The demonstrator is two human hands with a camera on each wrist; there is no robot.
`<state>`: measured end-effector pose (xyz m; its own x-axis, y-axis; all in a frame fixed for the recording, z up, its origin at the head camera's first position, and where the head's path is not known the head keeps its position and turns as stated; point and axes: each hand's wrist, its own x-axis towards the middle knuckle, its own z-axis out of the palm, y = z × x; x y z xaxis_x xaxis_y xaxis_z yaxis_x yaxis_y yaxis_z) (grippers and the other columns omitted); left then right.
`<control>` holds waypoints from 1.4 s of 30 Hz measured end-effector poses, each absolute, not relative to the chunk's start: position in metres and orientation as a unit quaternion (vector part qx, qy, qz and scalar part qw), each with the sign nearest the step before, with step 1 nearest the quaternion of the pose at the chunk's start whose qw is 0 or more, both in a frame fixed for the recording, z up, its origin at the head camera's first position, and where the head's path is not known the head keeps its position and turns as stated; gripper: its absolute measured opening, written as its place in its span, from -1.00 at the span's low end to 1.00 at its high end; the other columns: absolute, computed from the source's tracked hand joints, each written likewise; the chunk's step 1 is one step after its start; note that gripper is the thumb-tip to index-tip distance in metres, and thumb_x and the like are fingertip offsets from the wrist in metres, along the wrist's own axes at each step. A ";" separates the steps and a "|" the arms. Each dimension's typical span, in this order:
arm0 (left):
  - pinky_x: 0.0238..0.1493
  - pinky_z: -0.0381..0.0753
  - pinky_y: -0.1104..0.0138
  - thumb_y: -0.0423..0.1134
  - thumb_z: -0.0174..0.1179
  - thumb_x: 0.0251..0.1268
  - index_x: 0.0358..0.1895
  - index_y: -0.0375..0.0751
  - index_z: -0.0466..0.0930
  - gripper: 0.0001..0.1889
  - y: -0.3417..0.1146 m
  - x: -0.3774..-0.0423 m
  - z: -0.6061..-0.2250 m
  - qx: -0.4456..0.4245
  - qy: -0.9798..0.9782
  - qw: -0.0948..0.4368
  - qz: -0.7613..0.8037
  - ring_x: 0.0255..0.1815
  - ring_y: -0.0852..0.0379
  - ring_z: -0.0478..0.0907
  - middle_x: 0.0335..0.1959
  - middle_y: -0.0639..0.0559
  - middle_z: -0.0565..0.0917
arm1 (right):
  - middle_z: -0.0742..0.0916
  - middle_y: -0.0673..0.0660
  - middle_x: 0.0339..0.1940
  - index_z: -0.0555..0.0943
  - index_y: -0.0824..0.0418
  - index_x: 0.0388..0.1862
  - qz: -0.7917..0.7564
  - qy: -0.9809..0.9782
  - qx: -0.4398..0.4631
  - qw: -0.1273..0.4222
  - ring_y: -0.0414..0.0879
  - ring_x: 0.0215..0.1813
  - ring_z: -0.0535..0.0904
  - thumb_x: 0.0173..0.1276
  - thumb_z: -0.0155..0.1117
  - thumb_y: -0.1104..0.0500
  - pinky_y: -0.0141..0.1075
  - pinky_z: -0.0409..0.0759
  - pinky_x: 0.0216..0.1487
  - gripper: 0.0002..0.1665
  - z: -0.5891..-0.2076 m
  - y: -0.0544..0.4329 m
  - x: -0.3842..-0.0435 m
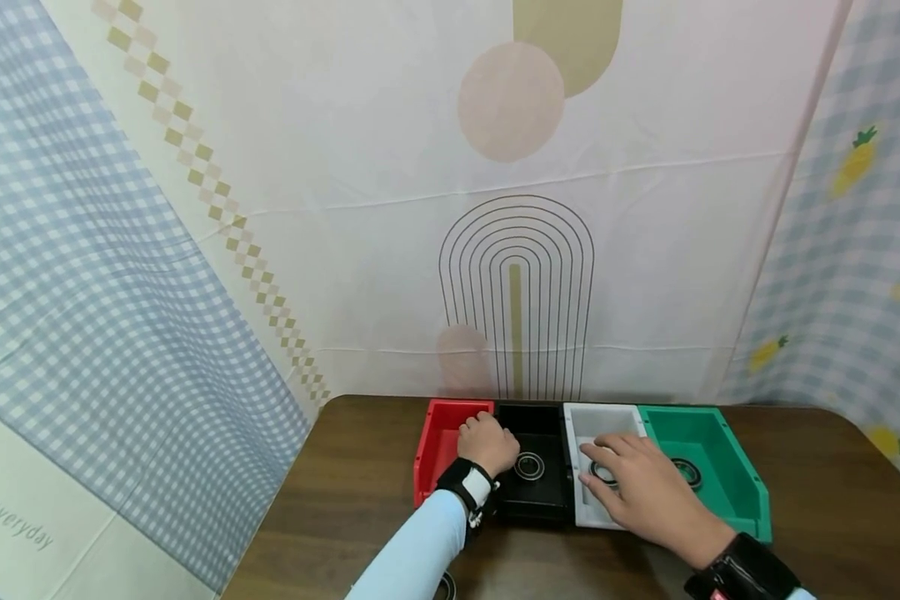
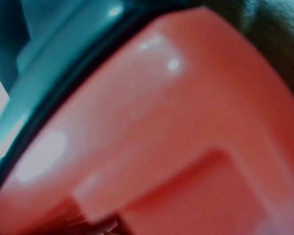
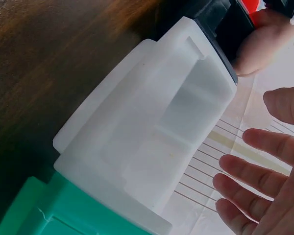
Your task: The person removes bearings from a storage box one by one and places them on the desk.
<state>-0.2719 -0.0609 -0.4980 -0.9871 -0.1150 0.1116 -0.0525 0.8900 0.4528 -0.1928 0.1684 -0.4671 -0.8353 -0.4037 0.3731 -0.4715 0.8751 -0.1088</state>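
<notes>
My left hand [image 1: 487, 445] is bent down over the red bin [image 1: 436, 450], at its side by the black bin [image 1: 536, 502]. Its fingertips are hidden, so I cannot tell whether they hold anything. One ring-shaped bearing [image 1: 541, 468] lies in the black bin. My right hand [image 1: 648, 492] hovers over the white bin [image 1: 581, 414], fingers spread and nothing held. Between its thumb and forefinger another bearing [image 1: 594, 473] shows in the white bin, partly covered. A third bearing [image 1: 696, 477] sits in the green bin [image 1: 742, 492], beside the right hand.
The bins stand in a joined row on the brown wooden table [image 1: 330, 500]. Another ring [image 1: 450, 587] lies on the table near the front, half hidden by the left sleeve [image 1: 412, 546]. A patterned cloth [image 1: 375, 275] hangs right behind the table.
</notes>
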 end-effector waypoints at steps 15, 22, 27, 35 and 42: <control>0.17 0.64 -0.17 -0.14 0.08 0.62 0.34 -0.52 0.43 -0.51 -0.060 -0.277 -0.506 0.077 -0.947 0.034 -0.308 0.14 -0.33 0.59 0.14 -0.43 0.68 | 0.81 0.11 0.13 0.78 0.03 0.21 0.095 -0.957 0.226 0.157 0.11 0.23 0.70 0.43 0.47 -0.15 0.19 0.61 0.29 -0.53 -0.475 0.166 -0.196; 0.14 0.65 -0.19 -0.14 0.10 0.62 0.39 -0.49 0.42 -0.48 -0.061 -0.279 -0.508 0.082 -0.947 0.049 -0.305 0.13 -0.34 0.61 0.17 -0.42 0.68 | 0.81 0.10 0.13 0.78 0.03 0.19 0.093 -0.952 0.238 0.166 0.10 0.22 0.70 0.44 0.46 -0.14 0.16 0.62 0.30 -0.55 -0.475 0.160 -0.196; 0.14 0.65 -0.19 -0.11 0.11 0.62 0.40 -0.48 0.42 -0.47 -0.061 -0.278 -0.508 0.079 -0.945 0.045 -0.314 0.13 -0.34 0.61 0.18 -0.41 0.68 | 0.81 0.11 0.15 0.78 0.05 0.20 0.096 -0.950 0.246 0.164 0.09 0.22 0.70 0.45 0.46 -0.14 0.14 0.61 0.32 -0.54 -0.475 0.153 -0.197; 0.18 0.61 -0.27 -0.15 0.09 0.60 0.42 -0.52 0.39 -0.45 -0.060 -0.278 -0.511 0.078 -0.943 0.054 -0.319 0.18 -0.39 0.60 0.22 -0.44 0.66 | 0.81 0.12 0.16 0.78 0.08 0.19 0.114 -0.935 0.285 0.177 0.07 0.25 0.71 0.46 0.45 -0.12 0.09 0.66 0.29 -0.55 -0.483 0.142 -0.195; 0.29 0.60 -0.24 -0.13 0.08 0.63 0.47 -0.50 0.35 -0.42 -0.061 -0.274 -0.503 0.080 -0.943 0.031 -0.321 0.28 -0.38 0.57 0.30 -0.44 0.63 | 0.73 0.19 0.31 0.74 0.16 0.27 0.112 -0.927 0.332 0.135 0.13 0.41 0.64 0.51 0.41 -0.07 0.07 0.66 0.37 -0.52 -0.486 0.128 -0.197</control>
<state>-0.2738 -0.0611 -0.5027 -0.9854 -0.1704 0.0068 -0.1308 0.7808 0.6109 -0.1973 0.1282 -0.4858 -0.7439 -0.5845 0.3238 -0.6449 0.7549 -0.1189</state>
